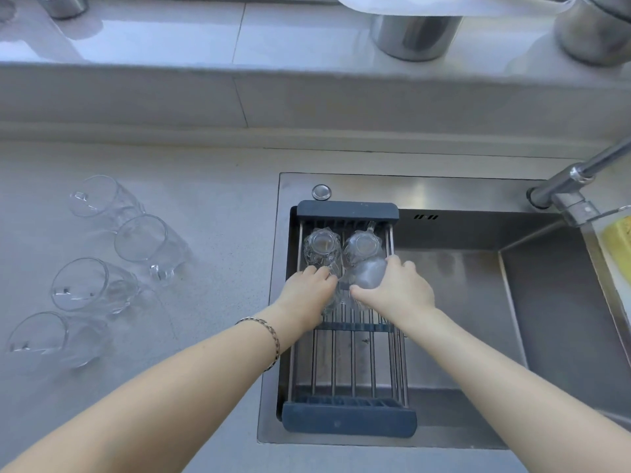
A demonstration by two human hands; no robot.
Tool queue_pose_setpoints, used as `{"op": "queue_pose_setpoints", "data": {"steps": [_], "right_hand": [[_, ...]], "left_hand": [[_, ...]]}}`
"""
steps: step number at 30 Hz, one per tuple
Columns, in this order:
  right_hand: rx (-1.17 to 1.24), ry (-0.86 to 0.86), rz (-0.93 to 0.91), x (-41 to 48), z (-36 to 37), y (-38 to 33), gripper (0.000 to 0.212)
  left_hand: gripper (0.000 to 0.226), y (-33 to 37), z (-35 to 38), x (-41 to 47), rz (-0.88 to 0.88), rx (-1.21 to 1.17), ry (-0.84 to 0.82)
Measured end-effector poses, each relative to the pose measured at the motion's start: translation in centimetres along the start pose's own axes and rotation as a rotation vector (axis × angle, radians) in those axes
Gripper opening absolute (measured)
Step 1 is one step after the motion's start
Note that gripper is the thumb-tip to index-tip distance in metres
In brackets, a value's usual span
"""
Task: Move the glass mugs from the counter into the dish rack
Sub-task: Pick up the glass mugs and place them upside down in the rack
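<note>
A dark-framed dish rack (348, 418) with metal bars spans the left part of the sink. Two glass mugs stand upside down at its far end, one on the left (321, 245) and one on the right (362, 245). My right hand (399, 290) grips another inverted glass mug (368, 274) just in front of the right one. My left hand (309, 295) is closed on a further glass mug (333, 297), mostly hidden by my fingers. Several glass mugs lie on their sides on the counter at the left, among them one (102, 199) at the back and one (85, 286) nearer.
The steel sink basin (478, 302) opens to the right of the rack. A chrome tap (573, 186) reaches in from the right, with a yellow sponge (618, 240) beside it. Steel canisters (415, 35) stand on the ledge behind. A round steel button (321, 192) sits behind the rack.
</note>
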State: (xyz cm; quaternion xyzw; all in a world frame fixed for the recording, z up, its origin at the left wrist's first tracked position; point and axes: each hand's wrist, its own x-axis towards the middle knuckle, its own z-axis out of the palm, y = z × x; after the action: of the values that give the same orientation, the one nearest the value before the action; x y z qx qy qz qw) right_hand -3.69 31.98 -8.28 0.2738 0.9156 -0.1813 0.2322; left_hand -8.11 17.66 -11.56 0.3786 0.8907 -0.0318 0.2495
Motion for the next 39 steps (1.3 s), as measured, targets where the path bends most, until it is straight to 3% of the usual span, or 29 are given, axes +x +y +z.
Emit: {"op": "queue_pose_setpoints", "data": {"steps": [5, 9, 13, 16, 19, 25, 27, 30, 34, 37, 39], "right_hand": [[-0.004, 0.035, 0.100, 1.2, 0.2, -0.6, 0.075], [-0.126, 0.071, 0.025, 1.1, 1.9, -0.1, 0.078], [-0.024, 0.062, 0.002, 1.0, 4.1, 0.1, 0.082], [0.101, 0.062, 0.013, 0.3, 5.0, 0.5, 0.084], [0.046, 0.078, -0.008, -0.7, 4.4, 0.8, 0.077], [0.015, -0.057, -0.402, -2.8, 1.1, -4.9, 0.041], [0.081, -0.161, -0.510, -3.0, 0.7, -8.9, 0.036], [0.076, -0.227, -0.617, -2.4, 2.1, -15.2, 0.044], [0.144, -0.236, -0.652, -1.1, 5.5, -22.6, 0.079], [0.318, -0.252, -0.613, -0.5, 7.8, -26.6, 0.103], [0.455, -0.214, -0.556, -0.3, 9.4, -28.1, 0.101]], "left_hand": [[0.067, 0.0, 0.3, -0.2, 0.022, -0.055, -0.005], [0.071, -0.5, 0.8, -0.8, 0.055, -0.097, 0.023], [0.070, -0.5, 1.4, -1.4, 0.060, -0.109, 0.055], [0.073, -0.7, 1.7, -2.3, -0.022, -0.170, 0.076], [0.067, -1.7, 1.1, -4.2, -0.092, -0.227, 0.121], [0.053, -8.8, -1.8, -9.8, -0.336, -0.214, 0.362], [0.060, -12.2, -2.6, -11.5, -0.479, -0.175, 0.322], [0.069, -16.5, -3.5, -13.4, -0.630, -0.126, 0.214], [0.079, -20.1, -3.4, -15.0, -0.685, -0.018, 0.086], [0.085, -22.1, -2.9, -16.1, -0.784, -0.086, 0.048], [0.081, -22.8, -2.4, -16.7, -0.799, -0.199, 0.030]]}}
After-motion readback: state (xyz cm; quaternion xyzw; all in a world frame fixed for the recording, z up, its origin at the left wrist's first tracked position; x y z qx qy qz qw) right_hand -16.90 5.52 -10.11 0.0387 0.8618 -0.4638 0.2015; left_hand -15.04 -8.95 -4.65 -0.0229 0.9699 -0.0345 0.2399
